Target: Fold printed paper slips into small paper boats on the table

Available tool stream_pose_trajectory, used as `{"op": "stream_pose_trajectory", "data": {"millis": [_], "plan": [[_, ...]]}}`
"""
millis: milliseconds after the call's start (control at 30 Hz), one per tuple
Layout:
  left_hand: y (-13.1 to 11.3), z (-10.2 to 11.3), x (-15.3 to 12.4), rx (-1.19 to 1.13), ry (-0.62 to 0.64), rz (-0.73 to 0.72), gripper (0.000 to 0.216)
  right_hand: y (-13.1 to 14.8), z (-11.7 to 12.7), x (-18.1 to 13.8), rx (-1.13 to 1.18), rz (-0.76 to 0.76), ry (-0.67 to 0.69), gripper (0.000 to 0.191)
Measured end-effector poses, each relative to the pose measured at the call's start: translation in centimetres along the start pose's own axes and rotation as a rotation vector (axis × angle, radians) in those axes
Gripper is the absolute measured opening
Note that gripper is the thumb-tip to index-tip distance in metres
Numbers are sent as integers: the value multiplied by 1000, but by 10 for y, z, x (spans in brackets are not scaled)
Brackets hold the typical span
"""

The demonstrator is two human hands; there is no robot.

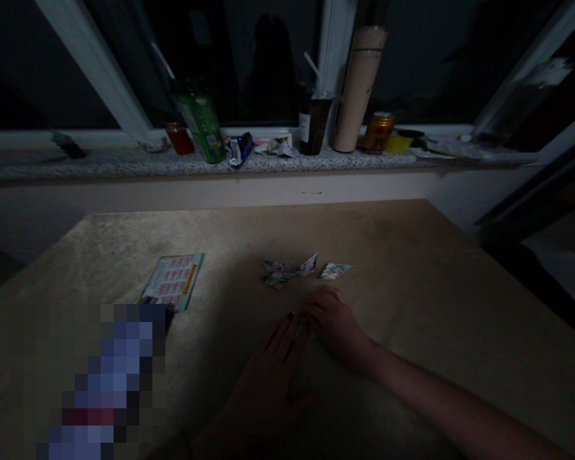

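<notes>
My left hand (273,361) lies flat on the table with its fingers stretched forward, the fingertips beside a small piece of patterned paper (311,330). My right hand (338,326) comes in from the right, its fingers bent and pressed down on that same paper. Most of the paper is hidden under the fingers, so its shape is hard to make out. Just beyond my hands lie several small folded paper pieces (278,273) with a printed pattern. One more folded piece (335,271) sits slightly apart on their right.
A calendar card (176,281) lies left on the table (393,249), near a pixelated bluish area. Along the granite windowsill (263,165) stand a green bottle (204,124), a dark cup with a straw (313,124), a tall beige flask (359,89) and an orange can (378,133). The light is dim.
</notes>
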State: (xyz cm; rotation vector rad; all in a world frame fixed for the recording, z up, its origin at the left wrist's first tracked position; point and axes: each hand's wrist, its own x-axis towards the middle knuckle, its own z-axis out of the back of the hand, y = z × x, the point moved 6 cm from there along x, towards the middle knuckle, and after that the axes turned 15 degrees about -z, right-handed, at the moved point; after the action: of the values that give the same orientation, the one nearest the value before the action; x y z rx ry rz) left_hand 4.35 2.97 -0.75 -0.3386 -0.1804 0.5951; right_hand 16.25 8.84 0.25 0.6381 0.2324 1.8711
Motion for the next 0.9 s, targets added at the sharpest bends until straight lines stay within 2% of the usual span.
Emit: {"op": "stream_pose_trajectory", "data": {"millis": [167, 233, 333, 433, 533, 900], "plan": [[0, 0, 0, 3, 16, 7, 86, -6, 11, -3, 108, -25, 58, 13], [0, 0, 0, 2, 5, 6, 85, -8, 19, -11, 83, -31, 38, 21], [0, -2, 0, 5, 3, 1, 85, -3, 27, -29, -40, 62, 52, 34], [0, -5, 0, 10, 23, 7, 87, 0, 26, -43, -151, 118, 181, 45], [1, -5, -1, 11, 23, 12, 89, -1, 25, -48, -176, 126, 249, 51], [-1, -1, -1, 22, 45, -7, 86, -4, 26, -53, -238, 148, 233, 53]]}}
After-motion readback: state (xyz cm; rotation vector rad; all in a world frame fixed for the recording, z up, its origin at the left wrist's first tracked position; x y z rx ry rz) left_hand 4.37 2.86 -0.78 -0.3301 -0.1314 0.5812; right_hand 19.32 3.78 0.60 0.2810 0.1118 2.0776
